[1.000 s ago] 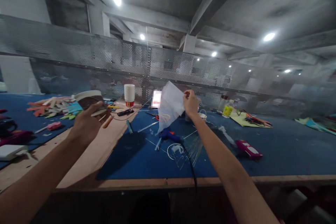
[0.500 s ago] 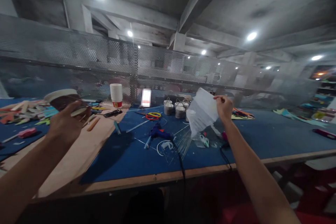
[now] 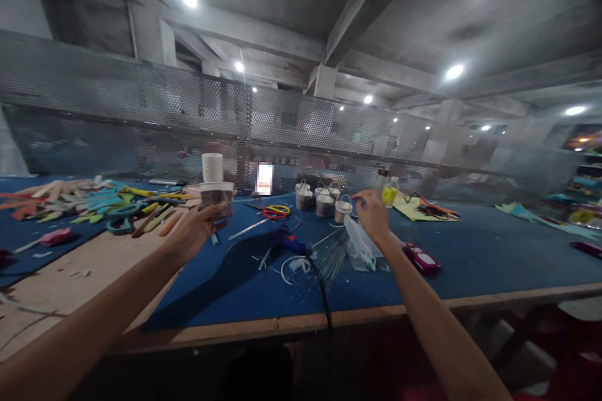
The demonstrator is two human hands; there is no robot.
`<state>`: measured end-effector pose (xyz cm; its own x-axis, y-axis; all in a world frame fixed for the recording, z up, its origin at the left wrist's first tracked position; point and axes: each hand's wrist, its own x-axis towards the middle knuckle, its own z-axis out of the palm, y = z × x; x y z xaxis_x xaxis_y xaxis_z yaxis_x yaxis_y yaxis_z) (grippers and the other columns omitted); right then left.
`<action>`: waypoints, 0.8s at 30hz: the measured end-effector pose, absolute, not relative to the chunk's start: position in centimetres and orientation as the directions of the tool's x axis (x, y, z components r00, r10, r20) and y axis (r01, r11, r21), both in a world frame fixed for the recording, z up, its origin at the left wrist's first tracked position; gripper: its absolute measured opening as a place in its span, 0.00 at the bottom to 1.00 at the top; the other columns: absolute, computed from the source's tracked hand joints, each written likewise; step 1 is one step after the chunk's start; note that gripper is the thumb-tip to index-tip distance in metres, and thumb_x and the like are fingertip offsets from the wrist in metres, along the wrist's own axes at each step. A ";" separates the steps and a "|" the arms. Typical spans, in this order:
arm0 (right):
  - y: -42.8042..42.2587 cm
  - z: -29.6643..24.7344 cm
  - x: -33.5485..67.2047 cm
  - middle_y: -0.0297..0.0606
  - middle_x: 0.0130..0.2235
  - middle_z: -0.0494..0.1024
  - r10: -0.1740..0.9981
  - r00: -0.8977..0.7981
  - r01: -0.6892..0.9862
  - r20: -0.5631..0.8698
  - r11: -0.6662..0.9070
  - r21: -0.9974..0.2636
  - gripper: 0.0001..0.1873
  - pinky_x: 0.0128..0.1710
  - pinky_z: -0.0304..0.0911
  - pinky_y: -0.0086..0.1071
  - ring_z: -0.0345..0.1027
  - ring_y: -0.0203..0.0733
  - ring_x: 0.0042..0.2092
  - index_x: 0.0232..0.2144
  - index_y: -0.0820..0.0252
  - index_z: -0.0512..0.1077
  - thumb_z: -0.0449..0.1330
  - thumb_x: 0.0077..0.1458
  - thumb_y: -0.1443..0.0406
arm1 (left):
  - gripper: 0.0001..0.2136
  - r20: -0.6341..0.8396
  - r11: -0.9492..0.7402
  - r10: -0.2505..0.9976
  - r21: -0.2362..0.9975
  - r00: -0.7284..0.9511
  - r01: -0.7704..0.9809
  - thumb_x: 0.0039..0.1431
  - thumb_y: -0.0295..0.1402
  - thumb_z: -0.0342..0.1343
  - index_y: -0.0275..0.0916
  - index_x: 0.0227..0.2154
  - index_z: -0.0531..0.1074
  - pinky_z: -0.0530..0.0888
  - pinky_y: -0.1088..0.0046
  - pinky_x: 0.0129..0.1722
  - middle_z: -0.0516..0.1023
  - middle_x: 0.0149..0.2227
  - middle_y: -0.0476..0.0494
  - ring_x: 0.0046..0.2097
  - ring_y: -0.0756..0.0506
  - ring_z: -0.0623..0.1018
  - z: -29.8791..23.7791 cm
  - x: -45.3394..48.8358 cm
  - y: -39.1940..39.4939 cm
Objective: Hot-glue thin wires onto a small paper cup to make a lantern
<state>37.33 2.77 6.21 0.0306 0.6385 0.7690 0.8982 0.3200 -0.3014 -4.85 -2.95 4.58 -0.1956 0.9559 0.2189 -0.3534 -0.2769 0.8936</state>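
My left hand (image 3: 203,229) is closed around a short brown cup with a white rim (image 3: 217,188), held above the table in front of a stack of white paper cups (image 3: 212,167). My right hand (image 3: 375,216) is raised with its fingers loosely curled and apart, and I see nothing between them. Just below it, a crumpled clear plastic bag (image 3: 361,250) slumps on the blue tabletop. Several small white buckets with wire handles (image 3: 324,203) stand to the left of the right hand. A blue glue gun (image 3: 294,243) lies between my hands.
Scissors (image 3: 125,216) and coloured strips (image 3: 70,197) lie at the left. Red-and-yellow-handled pliers (image 3: 276,212) and thin wires (image 3: 332,260) lie in the middle. A yellow bottle (image 3: 390,191) and a magenta case (image 3: 423,259) are at the right. A black cord (image 3: 324,291) crosses the front edge.
My left hand has moved right with the cup, which is now more upright. My right hand has let go of the plastic bag, which has dropped onto the table.
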 end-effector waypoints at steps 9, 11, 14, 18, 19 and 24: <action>2.4 2.8 21.9 0.37 0.44 0.84 0.783 -0.354 0.637 0.512 0.603 -0.481 0.10 0.50 0.67 0.32 0.76 0.42 0.44 0.44 0.57 0.79 0.58 0.64 0.66 | 0.20 0.218 -0.215 0.976 0.940 -0.019 -0.264 0.44 0.31 0.76 0.40 0.42 0.79 0.79 0.66 0.41 0.86 0.44 0.41 0.39 0.42 0.84 4.8 -0.3 -1.7; 2.4 1.8 21.1 0.38 0.46 0.84 0.798 -0.353 0.635 0.489 0.588 -0.501 0.10 0.50 0.67 0.32 0.77 0.42 0.46 0.45 0.57 0.79 0.58 0.65 0.65 | 0.21 0.223 -0.216 0.975 0.949 0.004 -0.230 0.45 0.32 0.76 0.41 0.43 0.79 0.78 0.66 0.44 0.86 0.44 0.42 0.41 0.42 0.84 4.3 0.1 -1.5; 2.4 0.9 21.3 0.39 0.48 0.83 0.777 -0.350 0.602 0.523 0.614 -0.510 0.11 0.52 0.67 0.32 0.76 0.43 0.49 0.47 0.58 0.78 0.58 0.67 0.64 | 0.22 0.211 -0.206 0.978 0.958 0.002 -0.201 0.44 0.33 0.76 0.41 0.44 0.78 0.77 0.64 0.49 0.85 0.46 0.41 0.47 0.40 0.83 3.3 0.4 -1.3; 2.3 0.5 21.8 0.41 0.47 0.83 0.748 -0.334 0.613 0.573 0.634 -0.471 0.11 0.53 0.67 0.33 0.76 0.43 0.50 0.46 0.60 0.77 0.57 0.68 0.63 | 0.22 0.160 -0.154 0.987 0.968 0.017 -0.200 0.42 0.33 0.77 0.43 0.43 0.79 0.77 0.60 0.50 0.84 0.49 0.39 0.51 0.37 0.82 2.0 0.7 -1.3; 2.3 0.5 21.9 0.42 0.47 0.83 0.746 -0.335 0.624 0.576 0.633 -0.458 0.11 0.53 0.66 0.33 0.76 0.43 0.49 0.46 0.60 0.77 0.57 0.68 0.64 | 0.21 0.152 -0.140 0.987 0.969 0.043 -0.206 0.43 0.33 0.77 0.44 0.43 0.80 0.77 0.59 0.51 0.84 0.51 0.38 0.52 0.36 0.82 1.8 0.7 -1.4; 2.1 0.4 21.9 0.40 0.46 0.82 0.729 -0.377 0.636 0.571 0.652 -0.413 0.10 0.53 0.66 0.34 0.75 0.44 0.49 0.45 0.59 0.77 0.57 0.68 0.64 | 0.19 0.136 -0.103 0.981 0.969 0.137 -0.226 0.49 0.34 0.73 0.44 0.46 0.81 0.76 0.60 0.53 0.84 0.52 0.39 0.52 0.38 0.82 1.6 0.5 -1.6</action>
<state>21.89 2.06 0.36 -0.3765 0.7293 0.5713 0.6360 0.6519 -0.4130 0.52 -1.56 1.56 0.1367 0.9813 0.1357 -0.2258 -0.1025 0.9688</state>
